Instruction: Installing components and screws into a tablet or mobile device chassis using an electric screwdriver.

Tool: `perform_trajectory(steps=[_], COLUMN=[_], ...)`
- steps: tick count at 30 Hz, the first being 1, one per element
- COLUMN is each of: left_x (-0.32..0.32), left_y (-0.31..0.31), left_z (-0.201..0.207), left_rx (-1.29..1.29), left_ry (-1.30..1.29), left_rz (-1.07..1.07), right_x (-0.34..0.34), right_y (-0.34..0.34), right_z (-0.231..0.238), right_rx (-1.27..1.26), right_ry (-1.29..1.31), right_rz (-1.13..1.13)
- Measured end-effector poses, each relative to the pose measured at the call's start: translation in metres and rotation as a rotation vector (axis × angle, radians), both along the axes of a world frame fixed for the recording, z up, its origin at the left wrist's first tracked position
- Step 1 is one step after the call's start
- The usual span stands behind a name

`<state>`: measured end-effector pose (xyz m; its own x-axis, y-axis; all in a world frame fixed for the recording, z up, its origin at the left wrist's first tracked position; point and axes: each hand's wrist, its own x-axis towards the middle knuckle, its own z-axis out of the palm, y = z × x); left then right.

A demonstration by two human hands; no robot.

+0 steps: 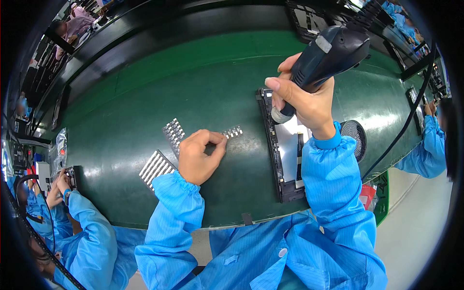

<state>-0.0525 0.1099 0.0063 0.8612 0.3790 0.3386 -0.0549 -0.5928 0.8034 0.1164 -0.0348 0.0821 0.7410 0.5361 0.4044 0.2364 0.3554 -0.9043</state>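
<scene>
My right hand is wrapped round a dark electric screwdriver, its pale rounded nose pointing down over a flat device. That device is a long black frame with a silver panel; my right sleeve covers part of it. My left hand is closed in a pinch at the end of a small strip of pale pads. Just left of that hand lie a sheet of small pads and a sheet with white stripes, both partly covered by the hand or sleeve.
A round black dish stands right of my right wrist. A black cable runs down the right side. Co-workers' hands and a blue sleeve are at the table's sides. A green crate sits below the edge.
</scene>
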Motion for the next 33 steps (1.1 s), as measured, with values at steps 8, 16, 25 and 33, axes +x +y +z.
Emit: perform_trajectory(steps=[8,16,25,33], left_x=[-0.004,-0.017,-0.026,-0.011], left_y=[-0.012,-0.029,-0.085,-0.138], left_z=[0.012,0.019,0.019,-0.003], left_rx=[-0.082,-0.215,0.136,0.613], left_ry=[0.021,0.045,-0.105,-0.193], left_rz=[0.08,0.003,-0.47,-0.509], right_x=[-0.001,-0.011,-0.012,0.001], right_y=[0.001,0.0,-0.006,-0.033], right_z=[-0.001,0.0,0.0,0.031], right_rx=[-0.004,-0.077,-0.129,0.028], right_ry=[0.013,-0.066,-0.072,-0.186], right_rz=[0.009,0.055,0.064,-0.073])
